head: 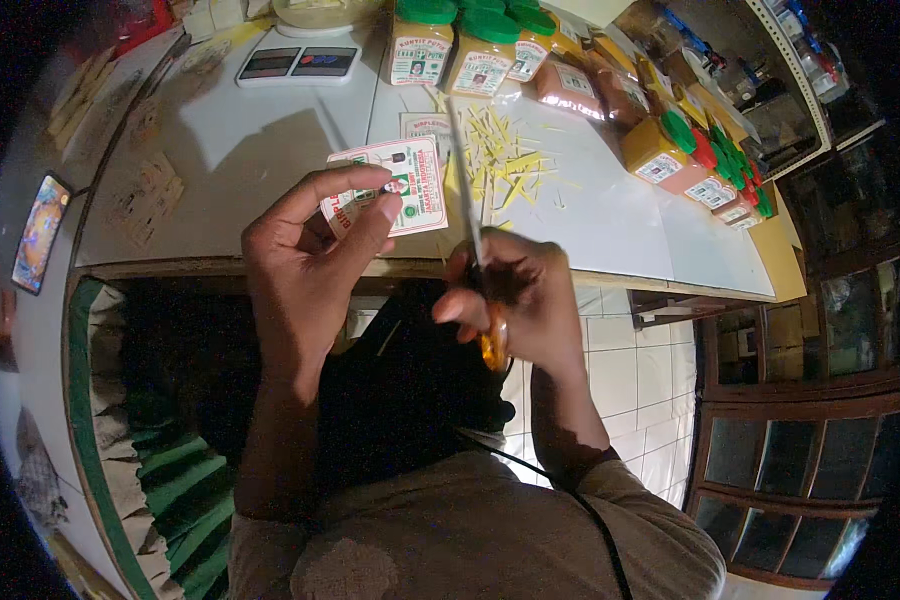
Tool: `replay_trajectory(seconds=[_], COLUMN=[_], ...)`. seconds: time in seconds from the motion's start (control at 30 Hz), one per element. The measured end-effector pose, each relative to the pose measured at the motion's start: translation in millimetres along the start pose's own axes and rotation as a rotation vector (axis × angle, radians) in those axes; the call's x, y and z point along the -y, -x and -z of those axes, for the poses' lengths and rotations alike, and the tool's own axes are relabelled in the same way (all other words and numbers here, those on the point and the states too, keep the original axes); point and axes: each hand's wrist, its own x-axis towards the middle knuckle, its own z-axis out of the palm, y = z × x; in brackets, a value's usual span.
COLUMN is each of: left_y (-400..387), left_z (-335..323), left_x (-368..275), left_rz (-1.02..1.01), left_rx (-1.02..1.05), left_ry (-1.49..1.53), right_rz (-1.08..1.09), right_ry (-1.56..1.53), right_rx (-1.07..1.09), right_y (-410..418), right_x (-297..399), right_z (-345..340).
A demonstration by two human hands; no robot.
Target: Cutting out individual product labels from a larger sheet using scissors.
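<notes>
My left hand [296, 247] pinches a printed paper label [426, 196] between thumb and fingers, above the front part of the table. The label has rounded corners, red and green print and a small portrait. My right hand [544, 300] grips a pair of scissors [495, 341] with orange handles, somewhat blurred. Its blades point away from me, just right of the label and apart from it. Beyond the held label, another printed label [422, 124] lies on the table, partly covered. Thin yellow paper offcuts [499, 154] are scattered behind the blades.
Green-lidded jars of powder [422, 45] stand at the back, beside filled pouches [566, 86]. More jars [656, 150] with green and red lids line the right. A white digital scale [298, 64] sits back left. A lit phone [41, 232] lies far left.
</notes>
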Motion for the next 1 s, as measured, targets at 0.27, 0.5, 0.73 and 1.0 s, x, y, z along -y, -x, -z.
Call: replay_trajectory(seconds=[0.27,0.5,0.73,1.0], left_y=[-22.1,-116.1,-233.1,-265.9], left_z=[47.1,205.7,298.5,307.2], left_x=[-0.8,-45.0,-20.7,44.9], left_rz=[-0.063,-0.386,-0.25,-0.465], left_rx=[0.039,-0.147,0.157,-0.061], left_ry=[-0.104,-0.984,-0.941,-1.453], right_rz=[0.103,0.117,0.094,0.024], right_ry=[-0.089,0.067,0.077,0.103], right_rx=[-0.293,-0.494,-0.413,-0.395], right_y=[-16.8,-20.5,-21.7,-19.5], right_x=[-5.0,-24.7,-30.6,-27.7], right_z=[52.6,100.1,98.5,95.9])
